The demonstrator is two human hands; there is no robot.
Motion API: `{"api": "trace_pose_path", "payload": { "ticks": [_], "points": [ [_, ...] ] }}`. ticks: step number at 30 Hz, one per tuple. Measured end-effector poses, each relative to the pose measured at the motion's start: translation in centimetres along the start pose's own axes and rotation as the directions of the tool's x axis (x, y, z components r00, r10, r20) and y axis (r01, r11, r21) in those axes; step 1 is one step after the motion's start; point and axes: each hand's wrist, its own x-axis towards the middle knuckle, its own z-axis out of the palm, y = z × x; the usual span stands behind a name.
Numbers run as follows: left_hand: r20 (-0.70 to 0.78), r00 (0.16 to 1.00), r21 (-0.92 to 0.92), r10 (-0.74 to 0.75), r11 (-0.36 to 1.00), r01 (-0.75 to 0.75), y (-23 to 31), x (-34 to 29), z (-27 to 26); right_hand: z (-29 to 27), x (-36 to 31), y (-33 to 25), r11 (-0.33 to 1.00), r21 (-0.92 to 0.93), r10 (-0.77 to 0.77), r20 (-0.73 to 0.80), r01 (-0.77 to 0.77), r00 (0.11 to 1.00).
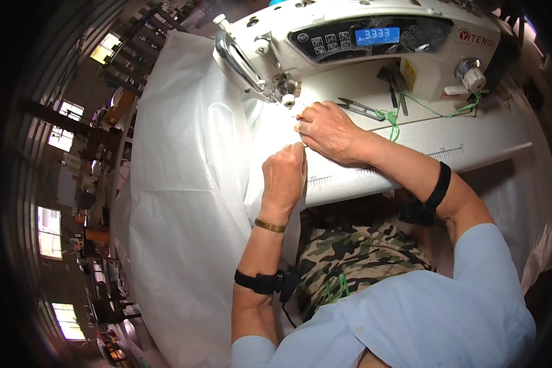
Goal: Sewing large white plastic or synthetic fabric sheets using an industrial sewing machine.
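Note:
A white sheet of cloth or film (178, 165) drapes over the left side of the sewing machine (386, 37) and hangs down beside my lap. My left hand (284, 175) is closed on its edge, just in front of the needle area. Close by, my right hand (330, 132) has its fingers bent and pinched together on the sheet beside the presser foot. Strong lamp glare washes out the fingertips and the stitching spot. Above them is the machine's needle head (285, 92).
Thread snips (362, 109) tied to a green cord (394, 126) lie behind my right wrist. Further back lies a dark-handled tool (391, 86). The machine bed's front edge (423, 161) carries a printed scale. A cluttered workshop with windows (49, 232) stretches along the left.

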Motion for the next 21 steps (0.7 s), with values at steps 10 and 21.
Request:
{"api": "trace_pose_path", "payload": {
  "ticks": [10, 21],
  "points": [
    [-0.063, 0.993, -0.009, -0.104, 0.995, 0.104, -1.4, 2.2, 1.1, 0.4, 0.7, -0.3, 1.000, -0.004, -0.004, -0.062, 0.004, 0.998],
    [-0.097, 0.992, -0.052, -0.085, 0.995, 0.080, -1.6, 2.2, 1.3, 0.6, 2.9, 0.5, 0.774, 0.597, 0.458, -0.298, -0.211, 0.837]
  ]
}}
